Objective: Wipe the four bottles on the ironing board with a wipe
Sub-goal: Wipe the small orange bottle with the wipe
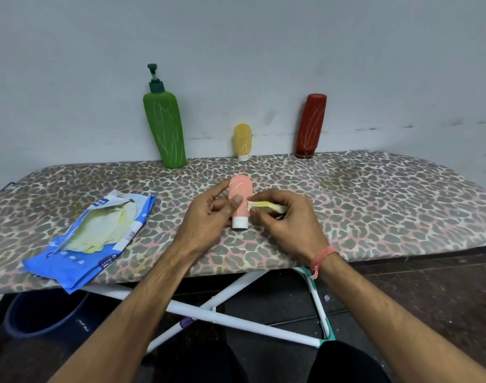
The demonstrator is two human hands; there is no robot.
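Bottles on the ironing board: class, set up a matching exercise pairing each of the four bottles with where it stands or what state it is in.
Things:
1. green pump bottle
2. yellow bottle
3. red bottle
4. pink bottle

Places:
A. gripped by the left hand
B. at the wall, far right
C. at the wall, far left
D. at the wall, in the middle

Pairs: 1-C, 2-D, 3-B, 4-A

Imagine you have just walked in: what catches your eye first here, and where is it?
First, the two hands at the middle of the leopard-print ironing board: the left hand holds a pink bottle while the right hand presses a yellow wipe to it. Behind, a green pump bottle, a yellow bottle and a red bottle stand along the wall.
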